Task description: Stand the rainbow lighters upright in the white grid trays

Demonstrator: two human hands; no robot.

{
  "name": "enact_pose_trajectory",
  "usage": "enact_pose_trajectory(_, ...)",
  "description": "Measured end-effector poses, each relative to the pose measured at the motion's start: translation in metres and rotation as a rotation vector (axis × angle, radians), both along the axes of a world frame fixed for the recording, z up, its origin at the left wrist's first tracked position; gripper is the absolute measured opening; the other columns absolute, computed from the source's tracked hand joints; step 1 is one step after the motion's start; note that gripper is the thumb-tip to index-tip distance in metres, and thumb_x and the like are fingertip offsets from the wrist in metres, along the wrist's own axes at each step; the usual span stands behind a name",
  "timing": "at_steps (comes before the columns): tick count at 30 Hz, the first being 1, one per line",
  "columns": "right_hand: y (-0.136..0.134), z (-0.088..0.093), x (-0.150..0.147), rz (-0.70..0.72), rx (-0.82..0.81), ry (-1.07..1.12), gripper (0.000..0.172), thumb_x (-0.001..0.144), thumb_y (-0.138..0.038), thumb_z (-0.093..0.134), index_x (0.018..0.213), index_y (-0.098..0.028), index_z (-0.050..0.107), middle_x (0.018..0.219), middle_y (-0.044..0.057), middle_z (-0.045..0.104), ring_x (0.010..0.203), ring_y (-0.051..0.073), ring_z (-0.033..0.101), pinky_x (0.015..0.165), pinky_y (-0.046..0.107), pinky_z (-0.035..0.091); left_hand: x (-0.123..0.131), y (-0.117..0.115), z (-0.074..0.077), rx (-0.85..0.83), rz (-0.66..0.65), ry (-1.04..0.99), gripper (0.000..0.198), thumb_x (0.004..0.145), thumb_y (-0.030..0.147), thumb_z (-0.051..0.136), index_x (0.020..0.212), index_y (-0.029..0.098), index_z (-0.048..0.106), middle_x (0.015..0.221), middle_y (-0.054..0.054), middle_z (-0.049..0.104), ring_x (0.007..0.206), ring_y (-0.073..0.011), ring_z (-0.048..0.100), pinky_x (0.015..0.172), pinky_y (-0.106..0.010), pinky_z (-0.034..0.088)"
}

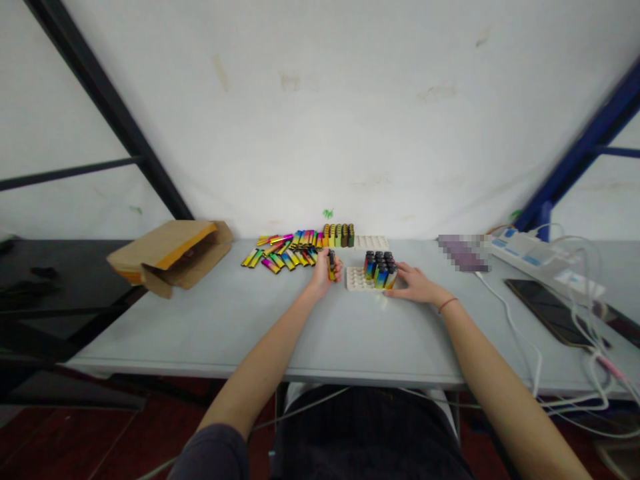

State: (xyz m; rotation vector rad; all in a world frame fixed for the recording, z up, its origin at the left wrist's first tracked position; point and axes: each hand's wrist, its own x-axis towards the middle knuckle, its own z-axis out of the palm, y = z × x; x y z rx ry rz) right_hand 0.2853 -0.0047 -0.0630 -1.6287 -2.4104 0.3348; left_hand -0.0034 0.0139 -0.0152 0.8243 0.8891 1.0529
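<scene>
My left hand is closed round a lighter with a dark top, held upright just left of a white holed tray. Several rainbow-coloured lighters with black tops stand in the right part of that tray. At its right end my right hand touches the outermost lighters, thumb and fingers apart around the corner. Shiny coloured sleeves lie in a loose pile behind and left of my left hand. Behind both hands, upright yellow and dark pieces stand in rows in a second white tray.
An open brown cardboard box lies at the left of the grey table. To the right are a purple, partly pixelated object, a dark phone, a white power strip and tangled white cables.
</scene>
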Motion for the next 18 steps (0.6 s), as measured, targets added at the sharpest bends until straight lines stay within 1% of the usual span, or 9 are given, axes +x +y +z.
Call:
enact_pose_trajectory(4,-0.0002,0.0000,-0.0006,0.001,0.007,-0.001,0.083,0.084,-0.075,0.067,0.148,-0.023,0.060,0.166,0.017,0.044,0.152,0.042,0.040,0.126,0.061,0.030,-0.0025,0.0012,-0.0004,-0.027,0.004,0.005,0.048,0.093,0.060,0.036,0.061,0.024,0.040,0.045,0.007,0.031,0.035,-0.0082,0.027,0.037,-0.019,0.024)
enact_pose_trajectory(9,-0.0005,-0.0002,-0.0004,-0.005,-0.003,0.006,0.083,0.083,-0.076,0.066,0.146,-0.022,0.062,0.165,0.018,0.044,0.152,0.044,0.040,0.125,0.065,0.028,-0.0041,0.0032,-0.0037,-0.063,0.065,-0.070,0.045,0.094,0.052,0.032,0.059,0.024,0.035,0.042,0.008,0.024,0.033,-0.0081,0.018,0.035,-0.019,0.017)
enact_pose_trajectory(14,-0.0002,-0.0003,0.0006,0.019,0.013,0.022,0.080,0.084,-0.075,0.065,0.144,-0.022,0.064,0.165,0.018,0.045,0.151,0.044,0.042,0.124,0.064,0.031,-0.0002,0.0024,-0.0042,-0.085,0.111,-0.086,0.044,0.098,0.045,0.028,0.060,0.023,0.036,0.043,0.008,0.023,0.032,-0.0078,0.017,0.035,-0.018,0.014)
enact_pose_trajectory(18,0.0001,-0.0004,0.0007,0.022,0.013,0.018,0.082,0.084,-0.076,0.064,0.146,-0.022,0.063,0.165,0.018,0.045,0.151,0.044,0.042,0.123,0.065,0.031,0.0018,0.0003,-0.0031,-0.103,0.108,-0.063,0.044,0.098,0.048,0.031,0.062,0.023,0.036,0.044,0.009,0.025,0.033,-0.0072,0.016,0.035,-0.018,0.013)
